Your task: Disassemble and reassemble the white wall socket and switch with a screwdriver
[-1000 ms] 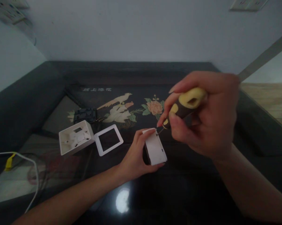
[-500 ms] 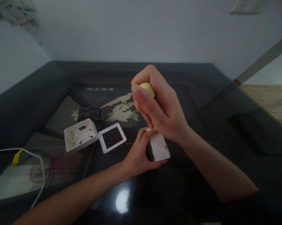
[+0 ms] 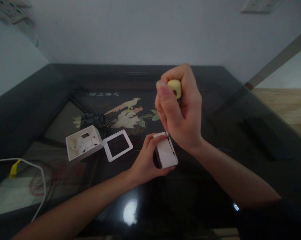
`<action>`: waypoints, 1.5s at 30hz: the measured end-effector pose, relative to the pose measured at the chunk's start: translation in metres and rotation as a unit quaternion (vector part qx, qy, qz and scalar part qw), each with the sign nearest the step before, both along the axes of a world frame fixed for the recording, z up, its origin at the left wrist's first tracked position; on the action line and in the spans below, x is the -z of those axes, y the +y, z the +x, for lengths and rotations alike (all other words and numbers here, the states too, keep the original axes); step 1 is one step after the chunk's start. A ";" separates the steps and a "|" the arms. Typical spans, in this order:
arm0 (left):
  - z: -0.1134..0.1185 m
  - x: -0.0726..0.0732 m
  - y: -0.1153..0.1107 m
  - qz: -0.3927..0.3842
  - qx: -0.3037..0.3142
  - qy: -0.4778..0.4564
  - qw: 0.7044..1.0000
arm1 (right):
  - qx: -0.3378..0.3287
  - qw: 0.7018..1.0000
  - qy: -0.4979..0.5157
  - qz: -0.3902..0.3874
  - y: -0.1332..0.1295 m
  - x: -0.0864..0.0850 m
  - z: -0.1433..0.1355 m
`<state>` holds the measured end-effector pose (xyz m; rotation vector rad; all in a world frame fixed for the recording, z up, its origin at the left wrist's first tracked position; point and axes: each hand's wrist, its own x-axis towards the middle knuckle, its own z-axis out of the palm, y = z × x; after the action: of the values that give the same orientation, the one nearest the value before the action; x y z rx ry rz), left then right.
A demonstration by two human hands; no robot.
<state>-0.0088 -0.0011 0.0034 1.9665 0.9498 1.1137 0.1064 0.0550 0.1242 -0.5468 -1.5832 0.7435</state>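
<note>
From the head view, our left hand (image 3: pixel 142 163) is gripping the white switch module (image 3: pixel 166 152), fingers wrapped around its sides, steadying it on edge on the glossy dark table (image 3: pixel 215 110). Our right hand (image 3: pixel 181 113) is closing in a full fist around the yellow-handled screwdriver (image 3: pixel 174 88), pointing it down at the module's top edge; the tip is hidden behind our fingers. The teardown is looking well along: the white back box (image 3: pixel 82 146), the white frame (image 3: pixel 117 145) and a black insert (image 3: pixel 92 120) are lying separately, left of the module. Only this module is remaining in hand.
</note>
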 end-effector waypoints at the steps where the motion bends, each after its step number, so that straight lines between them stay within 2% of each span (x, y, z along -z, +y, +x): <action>1: 0.000 0.000 0.000 -0.002 0.003 -0.001 1.000 | 0.005 1.000 -0.004 -0.009 -0.001 0.000 0.002; 6: 0.000 -0.001 0.001 -0.012 0.015 -0.001 1.000 | -0.068 0.997 -0.009 -0.021 0.003 -0.002 0.010; 10: -0.001 0.000 0.002 -0.019 0.013 0.003 1.000 | -0.040 0.998 -0.034 -0.028 0.001 -0.003 0.019; 13: -0.002 0.003 0.002 -0.007 0.014 0.006 1.000 | -0.029 0.997 -0.067 0.029 -0.004 -0.003 0.023; 15: -0.002 0.005 0.002 0.005 0.010 0.004 1.000 | -0.065 0.988 -0.092 0.101 -0.005 -0.003 0.021; 17: -0.001 0.006 0.002 0.011 0.003 0.001 1.000 | -0.110 0.979 -0.109 0.136 -0.002 -0.001 0.016; 19: -0.001 0.006 0.002 0.013 0.001 -0.003 1.000 | -0.137 0.979 -0.102 0.107 0.003 0.000 0.010; 21: 0.000 0.005 0.002 0.010 0.006 -0.004 1.000 | -0.136 0.987 -0.066 0.048 0.006 0.000 0.006; 24: 0.000 0.002 0.002 -0.001 0.010 0.004 1.000 | -0.094 0.995 0.040 -0.017 0.006 -0.006 0.006; 28: 0.000 0.000 0.001 -0.001 0.009 0.012 1.000 | -0.018 0.983 0.180 -0.034 -0.004 -0.022 0.021; 30: 0.000 0.000 0.002 -0.001 0.009 0.012 1.000 | -0.017 0.978 0.196 -0.066 -0.010 -0.024 0.030; 33: 0.000 0.000 0.002 -0.005 0.010 0.011 1.000 | -0.024 0.973 0.204 -0.104 -0.019 -0.018 0.037; 39: -0.001 0.000 0.001 0.002 0.008 0.013 1.000 | 0.011 0.967 0.235 -0.098 -0.029 0.000 0.028; 45: -0.001 0.001 0.002 0.000 0.010 0.014 1.000 | 0.014 0.967 0.229 -0.113 -0.027 0.004 0.027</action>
<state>-0.0093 0.0006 0.0027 1.9917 0.9423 1.0781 0.1331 0.0275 0.1202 -0.5149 -1.0669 0.9585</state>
